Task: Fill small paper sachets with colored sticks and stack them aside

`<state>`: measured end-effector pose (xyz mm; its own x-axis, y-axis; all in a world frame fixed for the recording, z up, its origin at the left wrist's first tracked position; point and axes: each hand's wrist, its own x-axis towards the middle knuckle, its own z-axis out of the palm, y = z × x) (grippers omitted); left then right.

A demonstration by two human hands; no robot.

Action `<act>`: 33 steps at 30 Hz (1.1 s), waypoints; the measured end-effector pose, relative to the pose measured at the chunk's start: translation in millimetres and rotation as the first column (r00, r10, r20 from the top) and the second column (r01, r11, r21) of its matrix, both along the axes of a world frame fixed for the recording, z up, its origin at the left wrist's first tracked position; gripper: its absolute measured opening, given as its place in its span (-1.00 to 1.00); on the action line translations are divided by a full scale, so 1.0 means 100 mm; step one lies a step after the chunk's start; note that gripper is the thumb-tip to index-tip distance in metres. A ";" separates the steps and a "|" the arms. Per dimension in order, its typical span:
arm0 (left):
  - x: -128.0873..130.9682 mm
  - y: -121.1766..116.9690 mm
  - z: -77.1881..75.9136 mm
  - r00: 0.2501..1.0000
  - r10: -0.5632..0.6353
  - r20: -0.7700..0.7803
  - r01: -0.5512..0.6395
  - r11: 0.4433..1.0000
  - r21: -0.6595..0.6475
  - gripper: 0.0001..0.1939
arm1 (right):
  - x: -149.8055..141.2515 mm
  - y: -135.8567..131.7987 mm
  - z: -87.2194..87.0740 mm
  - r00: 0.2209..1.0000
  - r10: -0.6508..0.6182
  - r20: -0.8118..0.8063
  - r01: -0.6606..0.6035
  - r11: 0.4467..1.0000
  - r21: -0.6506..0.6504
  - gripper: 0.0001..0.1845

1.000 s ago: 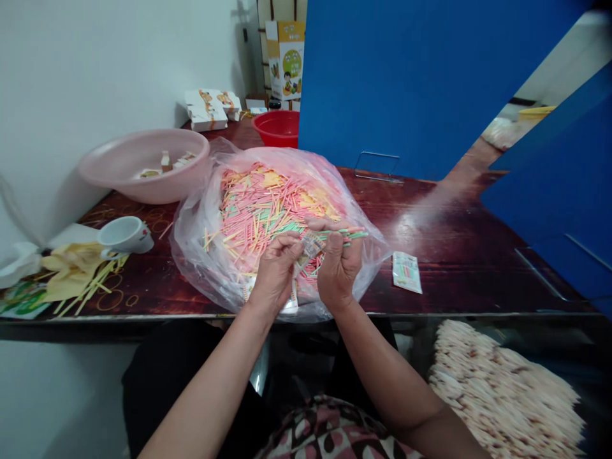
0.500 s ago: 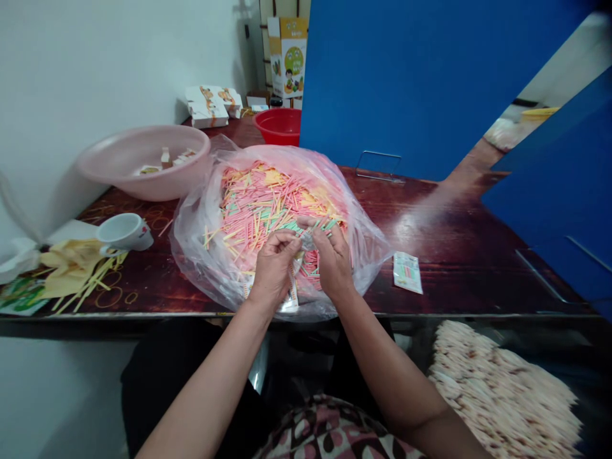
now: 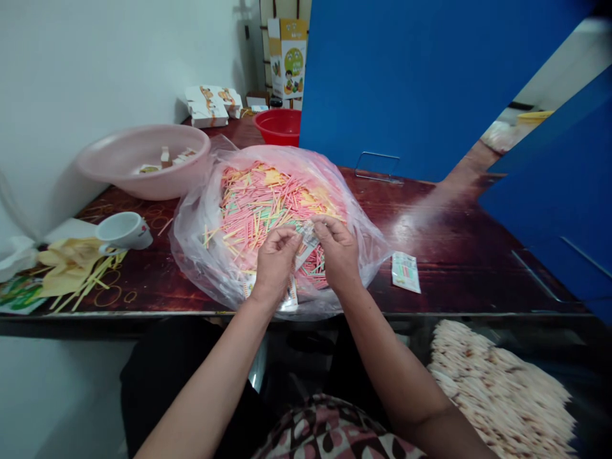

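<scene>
My left hand [image 3: 275, 266] and my right hand [image 3: 340, 254] pinch a small clear printed plastic packet [image 3: 308, 240] between them, one at each side. Both are above a large clear plastic bag [image 3: 194, 258] that lies wide open on the table. Pink, yellow and green thin sticks [image 3: 265, 201] fill the bag. Partly hidden under my left wrist, flat printed packets [image 3: 289, 299] rest at the bag's front edge. Further right on the table lies another packet [image 3: 405, 272] with coloured sticks showing through it.
A pale pink basin [image 3: 143, 156] holding small items stands at the back left, a red basin [image 3: 280, 127] behind the bag. At left are a white cup [image 3: 125, 231] and loose yellow sticks [image 3: 88, 284]. Blue panels [image 3: 396, 83] rise behind. A pale stack [image 3: 497, 389] sits low at right.
The green sticks seen at my right fingertips are no longer visible there. My right hand has turned and now pinches the packet's upper edge, and the packet shows more openly between both hands.
</scene>
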<state>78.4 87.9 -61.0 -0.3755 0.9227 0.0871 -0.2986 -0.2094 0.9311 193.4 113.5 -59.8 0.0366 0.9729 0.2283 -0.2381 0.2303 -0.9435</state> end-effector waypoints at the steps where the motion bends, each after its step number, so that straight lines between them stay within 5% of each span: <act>1: 0.00 -0.02 0.02 0.998 -0.055 -0.010 0.055 0.998 -0.028 -0.69 | 0.01 0.01 0.02 1.000 -0.005 0.001 0.005 1.000 0.011 -0.74; 5: -0.04 -0.07 0.10 0.936 -0.349 0.037 0.350 0.921 -0.173 -0.56 | 0.05 0.03 0.13 0.997 0.068 0.037 -0.070 0.997 0.042 -0.78; 7: -0.08 -0.08 0.12 0.915 -0.402 0.043 0.402 0.891 -0.212 -0.59 | 0.08 0.07 0.18 0.997 0.072 0.008 -0.073 0.996 0.045 -0.78; 11: -0.17 -0.06 0.11 0.954 -0.291 0.067 0.298 0.934 -0.195 -0.63 | 0.22 0.23 0.16 0.995 -0.018 -0.094 0.019 1.000 0.014 -0.70; 15: -0.20 -0.02 0.07 0.979 -0.168 0.120 0.179 0.980 -0.090 -0.57 | 0.39 0.28 0.05 0.984 -0.018 0.177 0.020 1.000 -0.011 -0.67; 21: -0.03 -0.08 0.06 0.980 -0.200 0.019 0.200 0.978 -0.052 -0.52 | 0.30 0.01 0.02 0.939 0.119 0.324 -0.117 0.993 -0.025 -0.66; 25: -0.01 -0.13 0.10 0.971 -0.237 -0.015 0.236 0.970 -0.059 -0.65 | 0.26 -0.06 0.03 0.932 0.086 0.352 -0.086 0.996 -0.015 -0.57; 33: -0.09 -0.13 0.15 0.978 -0.207 0.024 0.208 0.976 -0.063 -0.64 | 0.25 -0.12 0.02 0.977 0.076 0.199 -0.078 0.997 0.006 -0.62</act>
